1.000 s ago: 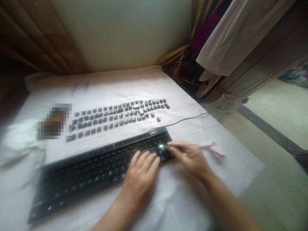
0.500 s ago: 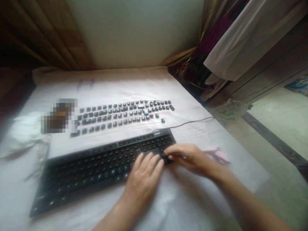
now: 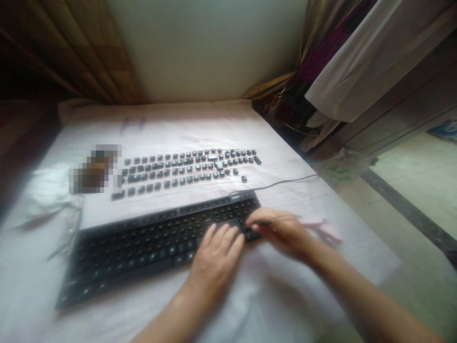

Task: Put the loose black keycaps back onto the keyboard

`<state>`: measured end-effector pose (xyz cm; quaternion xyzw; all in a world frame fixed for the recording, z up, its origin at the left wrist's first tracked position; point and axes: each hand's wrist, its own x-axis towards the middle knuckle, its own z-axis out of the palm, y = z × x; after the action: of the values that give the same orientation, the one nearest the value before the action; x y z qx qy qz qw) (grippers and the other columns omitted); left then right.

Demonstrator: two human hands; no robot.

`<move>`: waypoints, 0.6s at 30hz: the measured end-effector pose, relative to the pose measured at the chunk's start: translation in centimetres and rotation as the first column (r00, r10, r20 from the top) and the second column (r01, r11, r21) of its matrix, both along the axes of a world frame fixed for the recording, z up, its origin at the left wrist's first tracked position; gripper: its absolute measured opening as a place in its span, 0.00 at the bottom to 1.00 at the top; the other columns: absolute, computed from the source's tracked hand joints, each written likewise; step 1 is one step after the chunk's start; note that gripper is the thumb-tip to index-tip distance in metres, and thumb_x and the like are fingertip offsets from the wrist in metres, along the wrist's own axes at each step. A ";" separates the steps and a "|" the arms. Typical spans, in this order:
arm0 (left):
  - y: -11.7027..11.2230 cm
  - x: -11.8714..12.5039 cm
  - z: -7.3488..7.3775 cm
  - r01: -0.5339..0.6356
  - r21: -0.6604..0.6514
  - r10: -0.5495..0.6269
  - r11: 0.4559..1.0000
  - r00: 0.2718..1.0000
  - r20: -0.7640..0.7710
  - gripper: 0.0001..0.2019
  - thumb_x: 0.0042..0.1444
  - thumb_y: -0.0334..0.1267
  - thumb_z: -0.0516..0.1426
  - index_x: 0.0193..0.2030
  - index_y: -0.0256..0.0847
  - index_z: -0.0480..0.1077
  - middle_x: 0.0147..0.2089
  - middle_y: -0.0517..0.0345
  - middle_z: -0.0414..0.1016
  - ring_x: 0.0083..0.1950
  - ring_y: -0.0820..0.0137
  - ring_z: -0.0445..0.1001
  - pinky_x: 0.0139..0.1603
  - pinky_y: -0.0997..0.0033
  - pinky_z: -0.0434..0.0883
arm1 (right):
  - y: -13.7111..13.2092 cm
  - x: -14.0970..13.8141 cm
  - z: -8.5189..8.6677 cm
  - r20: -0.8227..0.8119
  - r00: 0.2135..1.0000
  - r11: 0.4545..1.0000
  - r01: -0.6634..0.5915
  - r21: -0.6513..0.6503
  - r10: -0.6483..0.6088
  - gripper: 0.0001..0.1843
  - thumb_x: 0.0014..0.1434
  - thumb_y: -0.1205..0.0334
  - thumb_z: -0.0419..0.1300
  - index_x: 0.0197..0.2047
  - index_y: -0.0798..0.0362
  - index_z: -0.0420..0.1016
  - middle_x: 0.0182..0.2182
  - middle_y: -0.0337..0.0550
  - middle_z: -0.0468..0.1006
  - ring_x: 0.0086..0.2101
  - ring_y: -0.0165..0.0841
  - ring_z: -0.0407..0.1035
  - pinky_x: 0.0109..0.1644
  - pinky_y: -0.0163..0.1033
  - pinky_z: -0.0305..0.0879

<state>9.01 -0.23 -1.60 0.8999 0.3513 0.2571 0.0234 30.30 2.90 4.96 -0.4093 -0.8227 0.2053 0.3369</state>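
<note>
A black keyboard (image 3: 143,247) lies at a slant across the cloth, most of its keys off and rows of small sockets showing. Some keys along its front edge are still in place. My left hand (image 3: 217,257) rests flat on its right half, fingers stretched out. At the number pad, my right hand (image 3: 278,231) is closed round a thin stick-like tool (image 3: 282,218); its tip is hidden by the fingers. Behind the keyboard, loose black keycaps (image 3: 182,170) lie in several rows.
A cable (image 3: 282,181) runs from the keyboard to the table's right edge. A pink cloth (image 3: 324,229) lies beyond my right hand. White crumpled fabric (image 3: 43,193) and a blurred-out patch (image 3: 96,169) are on the left. Clothes hang at the upper right.
The view has shifted slightly, so the keyboard and keycaps sit a little further right. My right hand has tilted and moved slightly over the number pad; my left hand stays put on the keyboard.
</note>
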 end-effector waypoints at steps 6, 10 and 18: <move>-0.1 -0.1 -0.1 0.013 -0.012 -0.013 1.000 1.000 0.010 0.17 0.64 0.33 0.52 0.59 0.40 0.70 0.61 0.51 0.72 0.64 0.59 0.67 0.70 0.50 0.56 | 0.0 0.3 0.2 -0.016 0.997 0.995 0.070 -0.076 -0.071 0.11 0.66 0.60 0.53 0.39 0.50 0.77 0.34 0.45 0.82 0.35 0.34 0.77 0.41 0.39 0.76; 0.4 -0.4 0.9 0.021 -0.053 -0.018 0.998 0.998 0.064 0.17 0.66 0.37 0.52 0.59 0.37 0.67 0.60 0.49 0.73 0.62 0.59 0.68 0.69 0.52 0.56 | -0.8 0.0 0.3 -0.077 0.974 0.969 0.203 -0.138 -0.215 0.11 0.66 0.58 0.53 0.38 0.50 0.77 0.32 0.43 0.82 0.33 0.34 0.77 0.39 0.38 0.75; 2.3 0.0 3.4 -0.109 -0.206 0.162 0.973 0.952 0.261 0.14 0.64 0.47 0.56 0.51 0.41 0.67 0.43 0.52 0.78 0.43 0.63 0.76 0.44 0.62 0.71 | -3.0 -4.3 0.6 -0.358 0.813 0.875 0.343 -0.342 -0.459 0.10 0.66 0.55 0.56 0.38 0.50 0.75 0.31 0.41 0.81 0.29 0.32 0.77 0.34 0.34 0.76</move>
<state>9.01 2.04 1.77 0.8226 0.4285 0.3467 0.1396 26.03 -0.12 5.52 -0.5601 -0.5878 0.3202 0.4881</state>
